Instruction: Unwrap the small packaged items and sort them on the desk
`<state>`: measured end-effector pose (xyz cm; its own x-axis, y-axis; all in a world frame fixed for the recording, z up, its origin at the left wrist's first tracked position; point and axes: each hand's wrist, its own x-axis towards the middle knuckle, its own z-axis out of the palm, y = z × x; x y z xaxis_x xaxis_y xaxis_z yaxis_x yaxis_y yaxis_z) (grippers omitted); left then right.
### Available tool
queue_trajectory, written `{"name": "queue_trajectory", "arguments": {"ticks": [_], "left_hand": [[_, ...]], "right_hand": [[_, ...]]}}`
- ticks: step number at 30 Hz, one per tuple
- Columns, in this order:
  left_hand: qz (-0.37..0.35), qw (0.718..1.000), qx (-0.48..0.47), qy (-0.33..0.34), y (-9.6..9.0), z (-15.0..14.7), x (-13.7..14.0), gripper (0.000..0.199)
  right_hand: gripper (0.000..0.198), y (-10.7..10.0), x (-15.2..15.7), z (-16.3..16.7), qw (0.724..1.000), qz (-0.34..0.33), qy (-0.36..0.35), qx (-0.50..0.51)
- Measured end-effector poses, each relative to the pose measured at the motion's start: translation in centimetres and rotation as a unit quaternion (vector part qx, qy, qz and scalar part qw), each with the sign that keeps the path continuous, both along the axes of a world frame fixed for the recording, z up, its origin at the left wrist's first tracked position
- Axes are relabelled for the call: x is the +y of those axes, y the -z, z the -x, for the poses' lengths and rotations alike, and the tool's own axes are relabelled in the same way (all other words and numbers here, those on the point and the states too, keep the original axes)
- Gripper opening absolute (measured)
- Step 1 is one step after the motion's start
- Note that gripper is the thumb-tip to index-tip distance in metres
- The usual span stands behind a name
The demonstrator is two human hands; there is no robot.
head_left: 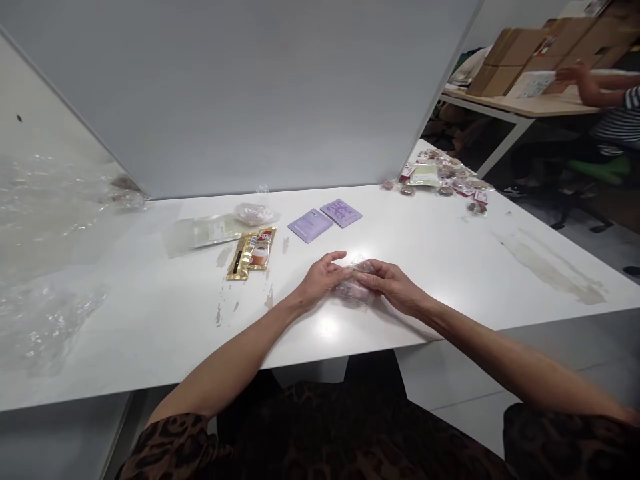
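Note:
Both my hands pinch a small clear plastic bag (354, 292) just above the white table, near its front edge. My left hand (324, 279) grips the bag's left upper part between thumb and fingers, its index finger stretched out. On the other side, my right hand (393, 285) is closed on the bag's upper right. Something pale or pinkish shows inside the bag, too unclear to name. Beyond my hands lie two purple sachets, a nearer one (311, 225) and a farther one (341, 213). To the left are gold coffee packets (251, 253).
A flat pale green packet (215, 231) and a clear-wrapped pinkish item (256, 214) lie at the back left. Crumpled clear plastic (45, 267) covers the left end. Several small wrapped items (445, 175) sit back right. A grey panel (270, 100) stands behind; a co-worker (613, 113) sits at another table.

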<state>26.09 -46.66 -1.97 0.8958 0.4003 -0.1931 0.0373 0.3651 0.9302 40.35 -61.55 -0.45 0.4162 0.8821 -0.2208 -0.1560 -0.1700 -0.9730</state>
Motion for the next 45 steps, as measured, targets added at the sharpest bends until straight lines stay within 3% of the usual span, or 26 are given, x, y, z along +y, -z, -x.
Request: {"name": "queue_trajectory", "arguments": {"ticks": [3,7,10,13,16,20,26,29,33,36,39,42,45], "left_hand": [[0.058,0.997,0.009,0.059,-0.1,-0.2,-0.4,0.083],[0.083,0.990,0.020,0.113,0.0,-0.5,-1.2,0.079],[0.112,0.987,0.003,0.114,-0.1,-0.4,-1.7,0.096],[0.087,0.991,-0.022,0.101,-0.2,-0.2,-2.1,0.116],[0.021,0.998,-0.034,0.045,0.1,-0.3,-2.3,0.118],[-0.024,0.996,0.000,-0.083,0.8,-0.9,-1.7,0.094],[0.000,0.982,0.007,-0.190,0.8,-1.6,0.0,0.079],[0.023,0.981,0.000,-0.190,0.8,-1.6,0.1,0.061],[0.027,0.995,-0.049,-0.083,1.2,-1.4,-0.3,0.065],[-0.035,0.997,-0.056,-0.028,1.6,-0.9,-0.5,0.072],[-0.117,0.991,-0.068,-0.015,1.7,-0.5,-0.7,0.070],[-0.195,0.978,-0.070,-0.035,1.6,-0.3,-1.0,0.067],[-0.214,0.975,-0.050,-0.032,1.5,-0.4,-1.4,0.070]], "right_hand": [[0.044,0.3,-1.7,-0.1,0.999,0.034,0.008,0.040],[0.050,0.8,-3.3,0.1,0.987,0.088,0.065,0.115],[0.055,1.1,-2.7,-0.2,0.982,0.082,0.131,0.105],[0.053,1.6,-0.5,-0.4,0.976,0.059,0.199,0.062],[0.056,2.2,2.4,0.6,0.969,-0.008,0.242,0.051],[0.060,2.8,5.2,1.7,0.961,-0.098,0.249,0.064],[0.060,1.3,4.0,-0.9,0.936,-0.159,0.306,-0.068],[0.053,1.0,2.7,-0.8,0.951,-0.163,0.252,-0.076],[0.054,1.9,2.2,0.7,0.975,-0.098,0.180,-0.079],[0.060,2.0,2.1,1.0,0.990,-0.067,0.114,-0.039],[0.056,1.4,1.7,0.6,0.999,-0.040,0.029,-0.013],[0.053,0.9,0.8,0.4,0.999,-0.026,0.027,-0.019],[0.050,1.1,-0.4,0.1,0.999,-0.019,0.043,0.002]]}}
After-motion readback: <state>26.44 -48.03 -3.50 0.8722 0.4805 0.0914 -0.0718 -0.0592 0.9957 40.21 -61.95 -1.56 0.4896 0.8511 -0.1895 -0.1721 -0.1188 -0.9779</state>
